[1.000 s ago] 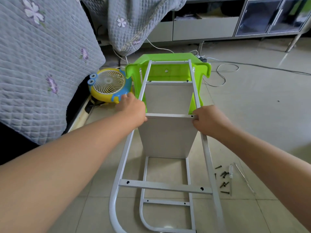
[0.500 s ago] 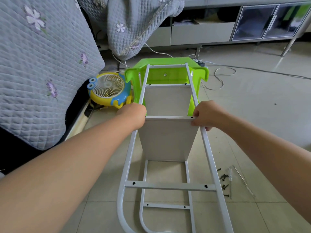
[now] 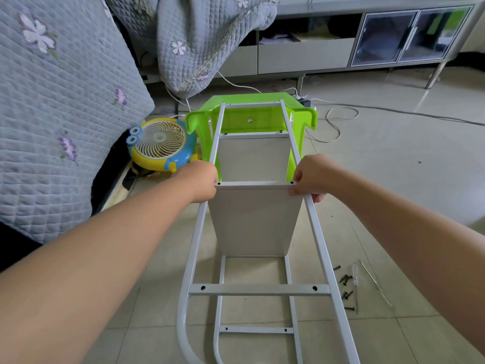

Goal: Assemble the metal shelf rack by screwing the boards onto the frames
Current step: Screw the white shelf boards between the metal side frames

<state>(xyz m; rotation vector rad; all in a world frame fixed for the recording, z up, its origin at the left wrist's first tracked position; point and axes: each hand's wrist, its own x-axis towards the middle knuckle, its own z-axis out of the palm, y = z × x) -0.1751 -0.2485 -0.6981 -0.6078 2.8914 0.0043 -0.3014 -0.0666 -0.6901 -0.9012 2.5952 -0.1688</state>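
Observation:
A white metal frame [image 3: 319,240] lies lengthwise above a second frame [image 3: 288,278] on the floor. Two grey boards stand between them: a near board [image 3: 253,222] and a far board [image 3: 253,156]. My left hand [image 3: 199,179] grips the upper frame's left rail at the near board's top corner. On the right rail, my right hand [image 3: 311,177] holds the matching corner, its fingers curled round the tube. A crossbar [image 3: 258,288] with two holes spans the upper frame nearer to me. Several black screws [image 3: 345,285] and a clear-handled screwdriver [image 3: 355,282] lie on the floor at the right.
The frame's far end leans on a green plastic stool [image 3: 252,111]. A yellow and blue fan [image 3: 161,144] sits left of it, beside a grey quilted cover [image 3: 57,101]. White cables [image 3: 338,119] trail on the tiled floor before a low cabinet [image 3: 367,40].
Both hands have slid slightly along the rails at the near board's top edge, uncovering its two corner holes. The view has tilted a little downward.

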